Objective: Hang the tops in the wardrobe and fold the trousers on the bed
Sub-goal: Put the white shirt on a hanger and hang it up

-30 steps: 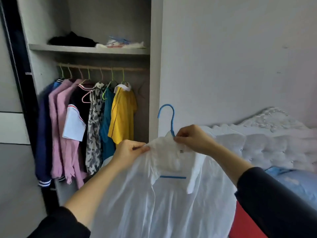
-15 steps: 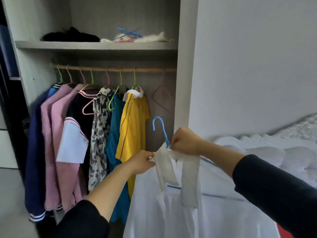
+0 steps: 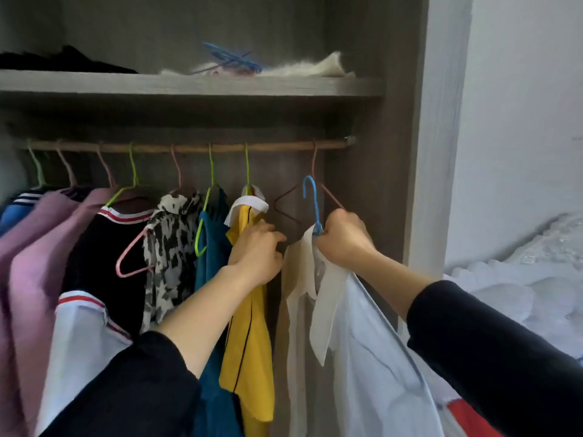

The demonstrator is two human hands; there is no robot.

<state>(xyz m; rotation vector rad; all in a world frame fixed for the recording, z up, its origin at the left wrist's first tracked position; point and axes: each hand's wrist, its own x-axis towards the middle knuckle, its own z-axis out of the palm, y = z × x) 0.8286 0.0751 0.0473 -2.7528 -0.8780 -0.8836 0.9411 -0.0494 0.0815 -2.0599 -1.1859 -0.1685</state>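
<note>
Under the wardrobe rail: a white shirt (image 3: 362, 342) on a blue hanger (image 3: 310, 197) is held up at the right end of the wardrobe (image 3: 419, 152), just beside its side panel.
Right hand: the right hand (image 3: 342, 238) is a closed fist round the neck of the blue hanger, with the shirt's collar bunched under it.
Left hand: the left hand (image 3: 258, 253) sits between the yellow top (image 3: 249, 310) and the white shirt, fingers curled; I cannot tell what they grip, if anything.
Hanger hook: upright, below the rail (image 3: 189, 148) and not yet on it.
Empty hanger (image 3: 331, 195): hangs on the rail behind the blue hook, its right arm running down to the right hand's knuckles.
Hung tops: left of the yellow top, a teal top (image 3: 211, 263), a black-and-white patterned blouse (image 3: 172, 247), a black top with white sleeves (image 3: 94, 247) and pink tops (image 3: 38, 247).
Shelf (image 3: 189, 85): above the rail, it carries loose blue hangers (image 3: 232, 59), pale fabric and a dark garment (image 3: 63, 59).
Bed (image 3: 520, 279): its white padded headboard shows at the right, past the wardrobe.
Sleeves: both forearms are bare, with dark sleeves pushed up.
</note>
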